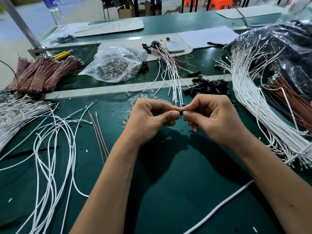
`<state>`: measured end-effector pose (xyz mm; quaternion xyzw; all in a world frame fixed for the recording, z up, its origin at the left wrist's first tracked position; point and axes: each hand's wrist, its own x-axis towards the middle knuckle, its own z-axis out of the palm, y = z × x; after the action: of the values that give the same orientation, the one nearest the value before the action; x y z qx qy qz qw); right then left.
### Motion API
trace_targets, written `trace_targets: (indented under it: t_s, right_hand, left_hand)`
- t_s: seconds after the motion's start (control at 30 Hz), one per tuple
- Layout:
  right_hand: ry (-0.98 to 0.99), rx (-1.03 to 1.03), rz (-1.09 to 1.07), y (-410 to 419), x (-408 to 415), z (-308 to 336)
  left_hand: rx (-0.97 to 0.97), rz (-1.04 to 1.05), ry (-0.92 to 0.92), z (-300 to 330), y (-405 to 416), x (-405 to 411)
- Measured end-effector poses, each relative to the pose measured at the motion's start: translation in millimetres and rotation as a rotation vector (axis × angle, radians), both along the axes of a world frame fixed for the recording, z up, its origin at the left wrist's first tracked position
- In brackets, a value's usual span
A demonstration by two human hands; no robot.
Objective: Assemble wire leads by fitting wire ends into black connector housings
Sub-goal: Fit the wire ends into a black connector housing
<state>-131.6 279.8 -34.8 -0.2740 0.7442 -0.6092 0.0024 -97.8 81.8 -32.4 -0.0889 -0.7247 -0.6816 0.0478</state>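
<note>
Black connector housing (181, 113) pinched between left hand (150, 119) thumb and right hand (214, 119) fingertips, above green table (168, 166). Insertion step apparently underway; wire end hidden. Next: push wire in till seated. Spare housings (209, 86) lie behind.

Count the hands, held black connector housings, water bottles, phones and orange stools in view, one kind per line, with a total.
Hands: 2, left hand and right hand
Black connector housing, pinched between both hands: 1
Plastic water bottle: 1
White phone: 1
Orange stools: 2
Total: 7
</note>
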Motion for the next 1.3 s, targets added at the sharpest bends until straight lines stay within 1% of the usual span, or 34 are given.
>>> trace_targets:
  t_s: [0.1, 0.17, 0.27, 0.37, 0.5, 0.63, 0.8, 0.87, 1.03, 1.2, 1.3]
  right_hand:
    - [0.056, 0.012, -0.015, -1.4, 0.6, -2.0]
    - [0.039, -0.018, -0.008, -1.4, -0.6, -2.3]
    - [-0.005, -0.014, 0.028, -1.0, -2.4, -2.1]
    - [-0.051, -0.066, 0.06, 0.2, -2.5, 0.2]
    - [-0.025, -0.086, 0.044, 0.2, -0.9, 1.0]
    - [-0.063, -0.116, 0.038, -0.7, -0.2, 0.6]
    - [-0.032, -0.09, 0.064, 0.2, -0.9, 0.3]
    - [-0.043, -0.108, 0.059, -1.1, -0.7, 0.2]
    - [-0.16, -0.194, 0.03, -2.1, -3.0, -1.8]
    - [-0.143, -0.18, -0.056, -6.4, -1.5, -5.4]
    - [-0.155, -0.175, -0.062, -5.3, -2.2, -5.8]
  left_hand:
    - [-0.013, -0.014, 0.026, -2.7, -2.4, -1.7]
    - [-0.022, -0.016, 0.059, -2.9, -2.8, -1.5]
    - [-0.013, -0.023, 0.045, -4.1, -1.3, -0.4]
    - [-0.002, -0.01, 0.052, -5.1, -0.8, -0.8]
    - [0.048, -0.004, 0.048, -3.6, 1.4, -1.1]
    - [0.007, 0.02, 0.092, -4.8, 1.3, -1.6]
    - [0.033, 0.01, 0.06, -5.0, 0.0, -2.0]
    - [0.05, 0.012, 0.055, -4.4, -0.4, -2.1]
    - [0.055, 0.059, 0.031, -4.7, 0.2, -2.8]
    - [0.029, 0.092, 0.02, -4.7, 1.7, -1.6]
    - [0.025, 0.106, 0.031, -4.0, 3.9, -1.9]
